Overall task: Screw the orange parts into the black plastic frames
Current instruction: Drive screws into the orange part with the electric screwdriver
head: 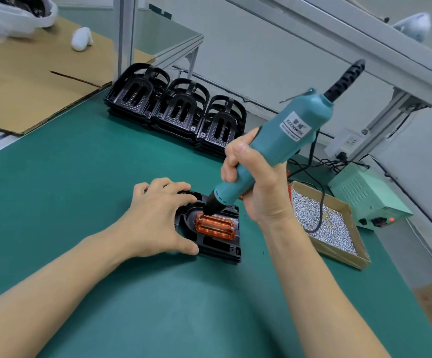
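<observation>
Green matting [80, 182] covers the bench I am looking down on. My left hand [155, 218] presses on the near black plastic frame [220, 248], fingers curled over its far edge and thumb against its near edge, holding it flat on the mat. The translucent orange ribbed part [216, 227] sits in that frame. My right hand [256, 184] grasps the teal electric screwdriver [282, 148], tilted, its tip at the orange part's far left corner. Three stacks of black frames [176, 109] stand behind. A cardboard tray of silver screws [324, 223] lies just right.
</observation>
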